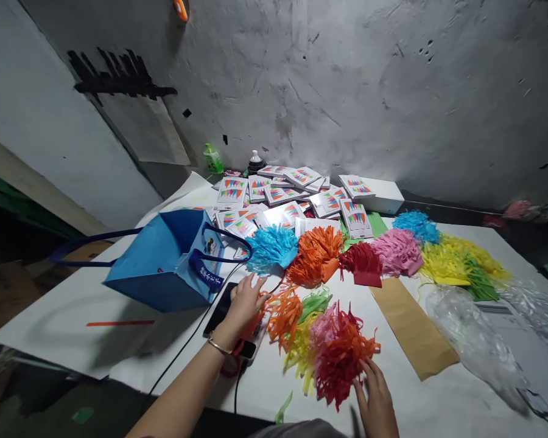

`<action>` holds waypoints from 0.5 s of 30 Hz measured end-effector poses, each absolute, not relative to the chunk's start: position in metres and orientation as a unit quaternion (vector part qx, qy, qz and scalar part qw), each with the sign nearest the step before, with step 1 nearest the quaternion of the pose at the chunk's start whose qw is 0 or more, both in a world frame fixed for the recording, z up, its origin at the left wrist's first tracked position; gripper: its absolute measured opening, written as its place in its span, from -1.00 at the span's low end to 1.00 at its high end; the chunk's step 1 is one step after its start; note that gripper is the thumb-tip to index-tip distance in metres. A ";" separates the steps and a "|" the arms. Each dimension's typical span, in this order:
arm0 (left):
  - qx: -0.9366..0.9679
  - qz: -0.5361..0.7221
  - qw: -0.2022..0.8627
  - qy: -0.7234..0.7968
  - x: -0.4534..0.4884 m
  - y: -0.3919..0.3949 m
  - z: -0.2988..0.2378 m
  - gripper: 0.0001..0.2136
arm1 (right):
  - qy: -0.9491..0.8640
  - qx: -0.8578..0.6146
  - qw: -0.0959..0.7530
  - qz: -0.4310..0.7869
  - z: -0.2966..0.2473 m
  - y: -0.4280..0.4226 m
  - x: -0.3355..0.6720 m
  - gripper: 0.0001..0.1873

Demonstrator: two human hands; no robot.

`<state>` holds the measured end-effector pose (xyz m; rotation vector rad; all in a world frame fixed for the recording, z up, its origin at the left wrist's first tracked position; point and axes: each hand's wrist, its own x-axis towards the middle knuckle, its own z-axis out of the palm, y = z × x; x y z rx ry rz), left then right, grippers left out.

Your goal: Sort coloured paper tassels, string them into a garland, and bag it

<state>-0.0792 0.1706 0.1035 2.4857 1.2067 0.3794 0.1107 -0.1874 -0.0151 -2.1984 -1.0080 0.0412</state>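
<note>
My left hand (pixel 245 302) is stretched out with fingers apart, over the left edge of an orange paper tassel (pixel 284 316) and beside a dark phone (pixel 220 311). My right hand (pixel 373 388) has its thumb and fingers apart, with the fingertips at the right edge of a red paper tassel (pixel 340 365). That red tassel lies in a row with pink, yellow (pixel 301 347) and green (pixel 314 304) ones between my hands. Behind them sit fringed bundles in blue (pixel 271 248), orange (pixel 317 252), dark red (pixel 363 264) and pink (pixel 396 250).
A blue bag (pixel 159 267) stands at left. Flat boxes with tassel pictures (pixel 283 194) are piled along the wall. Right lie yellow bundles (pixel 447 261), a brown paper strip (pixel 415 328) and clear plastic (pixel 475 340). A black cable (pixel 182 350) crosses the table.
</note>
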 end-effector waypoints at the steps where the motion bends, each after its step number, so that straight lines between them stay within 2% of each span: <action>1: 0.881 0.119 0.163 0.429 -0.073 0.165 0.093 -0.61 | -0.377 -0.851 0.365 0.026 -0.012 -0.187 0.110 -0.54; 5: 0.888 0.084 0.276 0.358 -0.037 0.130 0.057 -0.54 | -0.298 -0.862 0.403 0.072 -0.002 -0.183 0.113 -0.45; 8: 0.880 0.050 0.319 0.347 -0.006 0.097 0.037 -0.43 | -0.236 -0.868 0.421 0.120 0.003 -0.172 0.120 -0.36; 12: 0.877 0.025 0.375 0.301 0.019 0.057 0.024 -0.23 | -0.289 -0.838 0.418 0.197 0.010 -0.131 0.120 -0.49; 15: 0.868 0.027 0.432 0.243 0.023 0.040 0.023 -0.26 | -0.346 -0.810 0.420 0.218 0.018 -0.097 0.118 -0.56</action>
